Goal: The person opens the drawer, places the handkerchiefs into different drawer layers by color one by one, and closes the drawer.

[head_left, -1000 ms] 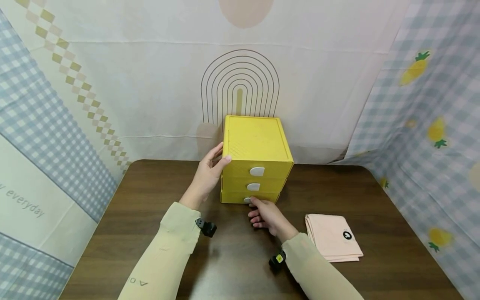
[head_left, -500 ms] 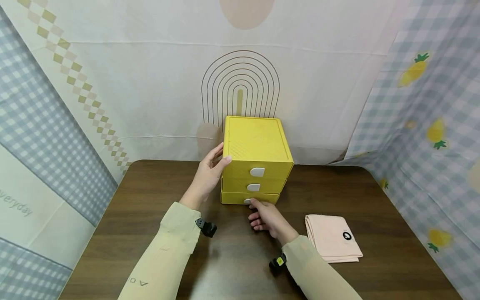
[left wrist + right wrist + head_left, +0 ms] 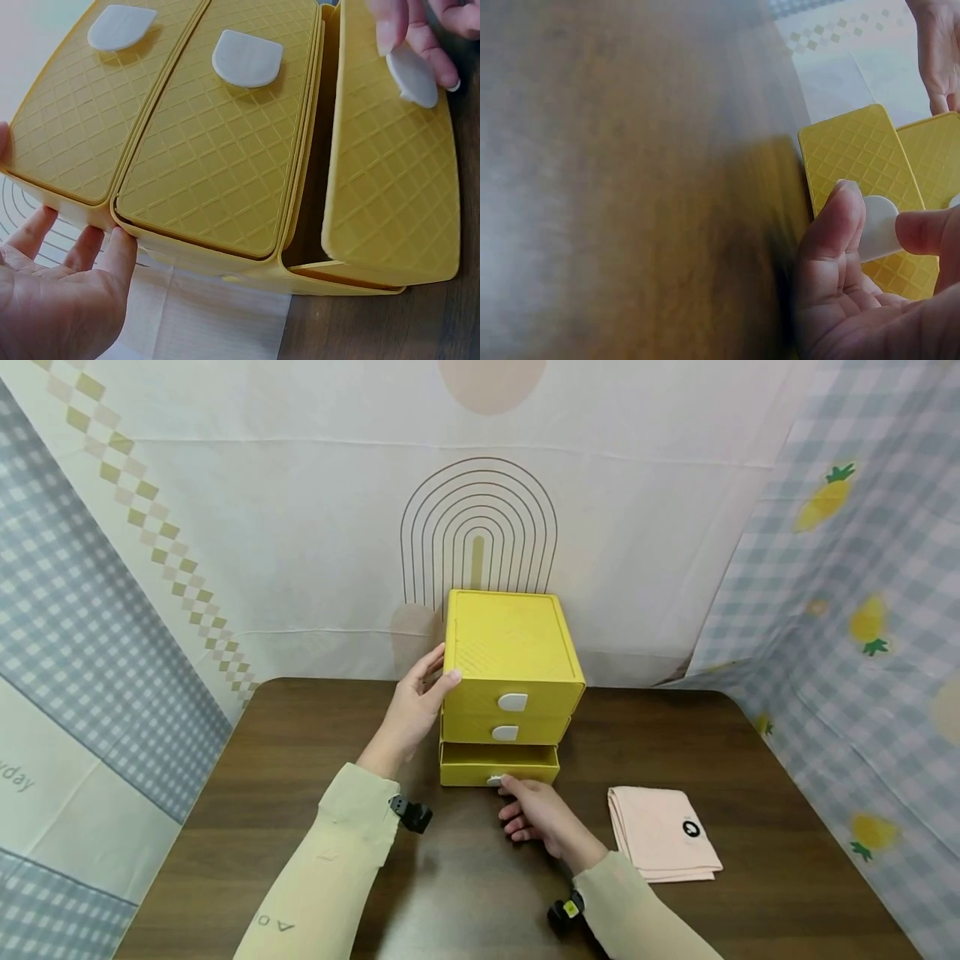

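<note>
Cabinet (image 3: pixel 513 635) of lattice-patterned yellow, its three drawers (image 3: pixel 472 697) bearing white tabs (image 3: pixel 513 702), stands toward twelve o'clock on the brown table (image 3: pixel 315 718). The bottom drawer (image 3: pixel 465 775) juts toward six, its shadowed contents hard to tell. Left hand (image 3: pixel 411 710), fingers spread, touches the nine-o'clock side; right hand (image 3: pixel 536 814) pinches the lowest tab (image 3: pixel 494 781).

Place: tabletop station screened by printed fabric; home, office or lab not determinable. Wood-grain bench (image 3: pixel 285 752) beneath the hands (image 3: pixel 408 714). Beyond them: creased pale backdrop cloth (image 3: pixel 637 552), arch motif. To their left: blue gingham cloth (image 3: pixel 75 560). To their right: pineapple-print gingham cloth (image 3: pixel 907 552). Black camera (image 3: pixel 411 814) near the left wrist.
</note>
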